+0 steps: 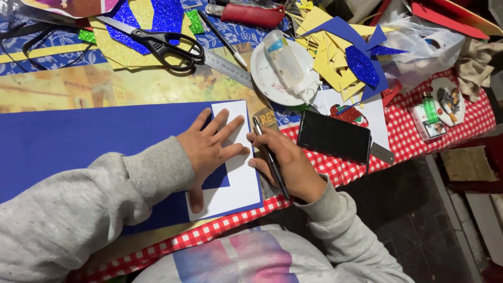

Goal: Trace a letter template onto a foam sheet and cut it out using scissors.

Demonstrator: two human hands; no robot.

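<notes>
Left hand (212, 147) lies flat, released, on white card (238, 181) — right hand (285, 160) grasps a pen (270, 157); beyond, a glue bottle (285, 60) rests in a white plate (262, 71)

Blue sheet (78, 136) was a deep solid blue, and the card (238, 178) lying on it was plain white. Just right of the sheet, the pen (270, 157) looked dark grey with a silvery top. Under the sheet the table (419, 136) had a red and white check cloth. Right of it, the phone (334, 137) was glossy black. Above it, the scissors (157, 42) had black handles, sitting on glittery yellow and blue foam (131, 31). Both sleeves (78, 209) were light grey.
</notes>
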